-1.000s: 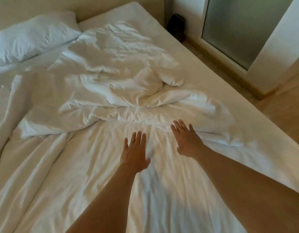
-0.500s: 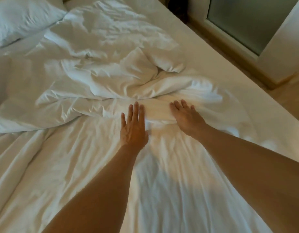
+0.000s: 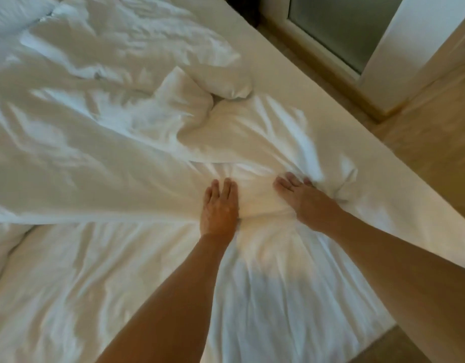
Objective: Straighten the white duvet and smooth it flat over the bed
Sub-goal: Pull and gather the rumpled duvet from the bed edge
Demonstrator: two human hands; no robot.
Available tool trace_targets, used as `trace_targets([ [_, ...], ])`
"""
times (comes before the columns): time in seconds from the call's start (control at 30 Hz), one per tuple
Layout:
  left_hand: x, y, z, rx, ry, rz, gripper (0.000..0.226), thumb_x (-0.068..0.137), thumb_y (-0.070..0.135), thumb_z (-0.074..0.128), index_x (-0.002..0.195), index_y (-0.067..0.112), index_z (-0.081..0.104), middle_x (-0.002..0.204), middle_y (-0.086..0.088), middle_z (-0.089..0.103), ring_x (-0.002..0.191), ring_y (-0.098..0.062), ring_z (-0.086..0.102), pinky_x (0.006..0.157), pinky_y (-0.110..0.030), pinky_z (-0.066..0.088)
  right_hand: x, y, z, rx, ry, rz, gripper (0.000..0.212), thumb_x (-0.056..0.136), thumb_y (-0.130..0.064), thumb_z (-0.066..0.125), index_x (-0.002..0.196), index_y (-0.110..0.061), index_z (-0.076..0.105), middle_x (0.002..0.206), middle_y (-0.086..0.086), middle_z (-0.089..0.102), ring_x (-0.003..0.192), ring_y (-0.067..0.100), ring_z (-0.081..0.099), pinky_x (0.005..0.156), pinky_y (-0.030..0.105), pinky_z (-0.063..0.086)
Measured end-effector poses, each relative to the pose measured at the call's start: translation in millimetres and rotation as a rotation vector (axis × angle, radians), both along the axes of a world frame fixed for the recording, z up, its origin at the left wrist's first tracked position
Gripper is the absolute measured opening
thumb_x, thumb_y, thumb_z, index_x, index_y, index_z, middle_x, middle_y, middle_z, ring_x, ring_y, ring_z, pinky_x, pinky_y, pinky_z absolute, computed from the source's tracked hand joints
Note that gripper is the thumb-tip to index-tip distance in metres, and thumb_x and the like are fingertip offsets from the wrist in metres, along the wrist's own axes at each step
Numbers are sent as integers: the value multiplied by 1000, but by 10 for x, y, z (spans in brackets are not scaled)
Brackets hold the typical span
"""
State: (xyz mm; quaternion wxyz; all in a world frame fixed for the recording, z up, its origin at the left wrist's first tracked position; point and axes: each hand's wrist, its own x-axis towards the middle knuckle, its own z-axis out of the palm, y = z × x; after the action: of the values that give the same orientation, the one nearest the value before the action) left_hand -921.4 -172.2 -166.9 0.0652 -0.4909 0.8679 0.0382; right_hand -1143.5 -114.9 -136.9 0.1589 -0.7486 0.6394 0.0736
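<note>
Head view: white duvet (image 3: 121, 132) lies crumpled across the middle of the bed (image 3: 317, 106), heaped toward the far side. Left hand (image 3: 219, 208) is flat, fingers straight, pressing the duvet's near edge. Right hand (image 3: 306, 200) is close beside it, fingers extended into the folds. Fabric bulges between them. Thumbs hidden.

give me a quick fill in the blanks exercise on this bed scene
1. The left hand and right hand both touch the white ___.
2. The pillow shows at the picture's top ___ corner.
3. The frosted door stands to the ___ of the bed.
Missing: duvet, left, right.
</note>
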Motion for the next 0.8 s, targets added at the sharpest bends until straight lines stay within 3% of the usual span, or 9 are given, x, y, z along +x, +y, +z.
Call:
trace_targets([
  [0.1, -161, 551, 29, 40, 154, -78, 69, 69, 6, 71, 135, 3, 51, 138, -14, 54, 126, -46, 48, 105, -49, 41, -317, 458, -48, -24, -38, 32, 81, 79, 16, 44, 153, -11, 22, 160, 8, 20, 149, 25, 13, 117, 48, 17],
  [0.17, -219, 878, 113, 70, 242, -183, 73, 67, 2, 69, 138, 5, 50, 137, -12, 56, 125, -42, 51, 103, -48, 42, -474, 768, -1, 12, -23, 0, 87, 76, 15, 51, 153, -13, 20, 161, 5, 18, 149, 21, 11, 118, 45, 14],
  [0.27, 19, 1054, 260, 18, 232, -252, 87, 74, 5, 65, 151, 8, 26, 152, -11, 37, 140, -31, 35, 114, -46, 28, -440, 962, 168, 32, -6, -92, 86, 76, 11, 59, 152, -11, 25, 159, 4, 23, 148, 21, 16, 118, 47, 13],
  [0.4, 991, 908, 466, -97, 51, -32, 101, 76, 11, 58, 154, 16, -6, 163, -7, 6, 149, -24, 7, 119, -49, 12, 71, 911, 224, -100, 98, -109, 94, 61, -6, 76, 146, -1, 37, 148, 21, 41, 139, 40, 34, 108, 66, 26],
  [0.5, 1686, 775, 543, -126, -55, 142, 109, 74, 14, 64, 153, 15, -11, 162, -9, 2, 149, -26, 6, 119, -52, 13, 675, 909, 153, -195, 53, 22, 96, 64, -10, 67, 151, -7, 27, 156, 17, 27, 145, 36, 22, 113, 62, 19],
  [0.63, 1928, 771, 580, -129, -53, 201, 107, 77, 24, 69, 154, 12, -4, 162, -10, 0, 149, -25, 5, 119, -51, 10, 1471, 896, 11, -220, 18, 176, 101, 70, -10, 63, 155, -13, 10, 162, 11, 8, 149, 31, 4, 118, 55, 7],
  [0.8, 2011, 841, 455, -199, 73, 260, 94, 83, 26, 68, 154, 8, 9, 161, -10, 10, 149, -23, 11, 119, -48, 7, 2048, 574, -82, -328, -3, 221, 82, 82, -5, 39, 156, -19, 6, 162, 12, 7, 149, 30, 5, 119, 54, 8],
])
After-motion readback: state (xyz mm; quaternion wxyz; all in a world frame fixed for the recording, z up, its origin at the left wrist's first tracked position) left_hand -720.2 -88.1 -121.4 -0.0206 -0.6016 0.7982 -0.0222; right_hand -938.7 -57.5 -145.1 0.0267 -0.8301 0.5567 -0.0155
